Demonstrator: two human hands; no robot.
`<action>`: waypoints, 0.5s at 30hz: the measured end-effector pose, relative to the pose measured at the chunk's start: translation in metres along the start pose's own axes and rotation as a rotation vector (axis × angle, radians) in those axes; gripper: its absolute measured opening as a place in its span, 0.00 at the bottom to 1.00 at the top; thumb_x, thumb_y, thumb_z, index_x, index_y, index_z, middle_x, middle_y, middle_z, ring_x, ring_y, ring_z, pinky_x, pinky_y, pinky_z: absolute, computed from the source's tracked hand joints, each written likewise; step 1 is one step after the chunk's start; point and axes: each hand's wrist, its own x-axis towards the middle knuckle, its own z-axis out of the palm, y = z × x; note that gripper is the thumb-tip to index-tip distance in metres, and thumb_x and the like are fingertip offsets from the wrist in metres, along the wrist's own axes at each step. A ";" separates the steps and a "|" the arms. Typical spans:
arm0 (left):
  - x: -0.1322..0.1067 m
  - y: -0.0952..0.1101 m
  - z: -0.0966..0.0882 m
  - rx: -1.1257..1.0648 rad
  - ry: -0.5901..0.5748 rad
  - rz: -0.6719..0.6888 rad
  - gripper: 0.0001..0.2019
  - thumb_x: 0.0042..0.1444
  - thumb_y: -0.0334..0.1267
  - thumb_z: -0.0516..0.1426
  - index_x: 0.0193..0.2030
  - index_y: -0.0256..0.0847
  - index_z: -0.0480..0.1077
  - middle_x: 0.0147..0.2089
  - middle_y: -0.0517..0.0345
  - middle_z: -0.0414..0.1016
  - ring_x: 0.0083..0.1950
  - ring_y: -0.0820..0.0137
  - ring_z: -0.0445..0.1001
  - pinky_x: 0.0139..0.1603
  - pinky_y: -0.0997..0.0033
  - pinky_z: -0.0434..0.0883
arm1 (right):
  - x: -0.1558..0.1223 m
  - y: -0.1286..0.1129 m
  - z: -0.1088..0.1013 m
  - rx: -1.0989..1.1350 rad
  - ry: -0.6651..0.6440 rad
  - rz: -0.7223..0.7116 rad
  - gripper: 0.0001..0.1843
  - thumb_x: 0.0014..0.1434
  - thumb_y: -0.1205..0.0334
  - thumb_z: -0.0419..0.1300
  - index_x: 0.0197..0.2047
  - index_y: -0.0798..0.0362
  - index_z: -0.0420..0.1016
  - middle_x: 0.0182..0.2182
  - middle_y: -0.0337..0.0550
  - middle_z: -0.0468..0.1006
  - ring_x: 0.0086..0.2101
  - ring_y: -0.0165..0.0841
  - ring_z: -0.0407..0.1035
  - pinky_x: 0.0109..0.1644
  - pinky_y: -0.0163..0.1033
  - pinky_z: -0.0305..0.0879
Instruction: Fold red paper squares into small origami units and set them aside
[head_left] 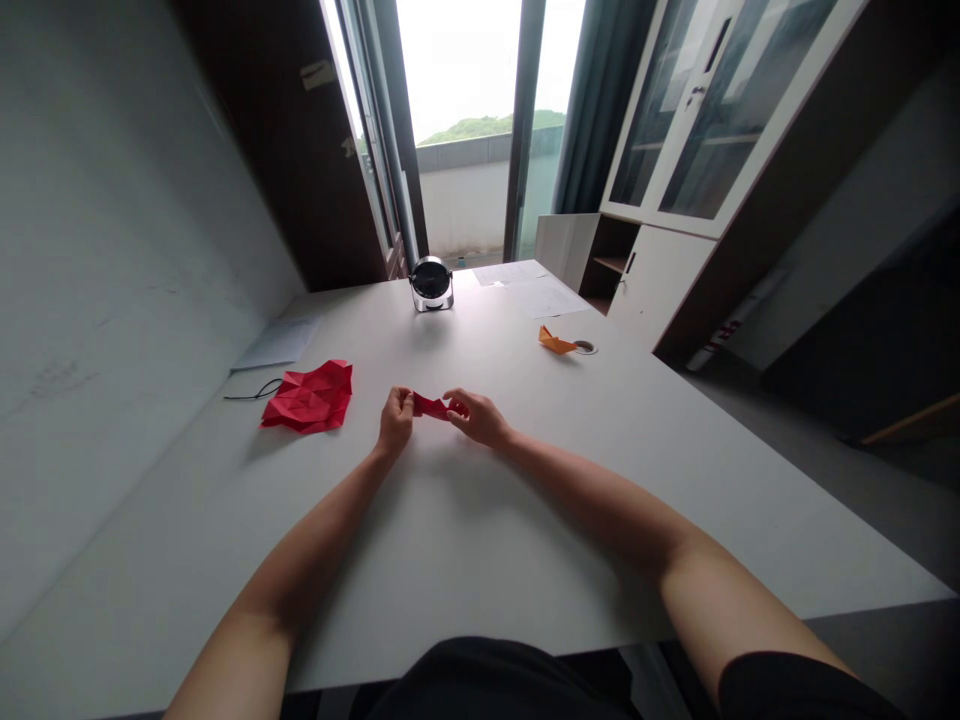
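Between my two hands is a small piece of folded red paper [430,406], held just above the white table [480,540]. My left hand [395,418] pinches its left end, thumb and fingers closed. At its right end, the curled fingers of my right hand [478,417] grip the paper; part of the fold is hidden behind them. A larger creased sheet of red paper [309,397] lies spread out to the left. Farther off to the right rests an orange folded paper boat [556,341].
A round black-and-silver device on a stand [432,284] is at the table's far side. White sheets [551,297] lie at the far right corner, another paper [276,342] by the left wall. A dark cord [253,391] touches the red sheet; a cable hole [586,348] is near the boat.
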 end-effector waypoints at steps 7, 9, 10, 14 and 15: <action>0.003 -0.003 0.000 -0.135 0.038 -0.065 0.11 0.62 0.46 0.54 0.41 0.40 0.62 0.32 0.60 0.71 0.28 0.73 0.74 0.36 0.65 0.77 | 0.000 -0.001 -0.005 -0.151 -0.010 -0.057 0.07 0.63 0.61 0.57 0.35 0.51 0.75 0.32 0.40 0.76 0.28 0.28 0.65 0.36 0.33 0.59; 0.003 -0.002 0.001 -0.177 0.029 -0.086 0.11 0.62 0.46 0.54 0.41 0.40 0.62 0.33 0.60 0.71 0.28 0.73 0.74 0.37 0.64 0.77 | 0.000 0.001 -0.005 -0.156 -0.002 -0.044 0.10 0.64 0.57 0.57 0.34 0.51 0.74 0.31 0.40 0.76 0.27 0.28 0.63 0.34 0.33 0.57; 0.003 -0.001 0.001 -0.190 0.022 -0.094 0.11 0.61 0.45 0.55 0.41 0.40 0.62 0.33 0.60 0.71 0.28 0.73 0.75 0.37 0.64 0.77 | 0.000 0.002 -0.005 -0.159 0.004 -0.038 0.11 0.65 0.55 0.57 0.33 0.51 0.74 0.29 0.39 0.75 0.26 0.28 0.62 0.34 0.33 0.56; 0.001 0.004 0.002 -0.221 -0.025 -0.133 0.09 0.59 0.42 0.55 0.40 0.39 0.63 0.32 0.59 0.73 0.28 0.72 0.75 0.38 0.62 0.77 | 0.000 0.007 -0.003 -0.172 0.023 -0.021 0.15 0.65 0.54 0.56 0.29 0.51 0.71 0.25 0.37 0.72 0.25 0.28 0.59 0.32 0.33 0.53; 0.001 0.006 0.001 -0.211 -0.041 -0.136 0.08 0.58 0.41 0.55 0.39 0.39 0.64 0.32 0.58 0.73 0.28 0.72 0.75 0.37 0.63 0.77 | 0.000 0.008 -0.003 -0.173 0.023 -0.021 0.15 0.65 0.55 0.56 0.28 0.51 0.70 0.24 0.37 0.71 0.24 0.28 0.58 0.32 0.33 0.53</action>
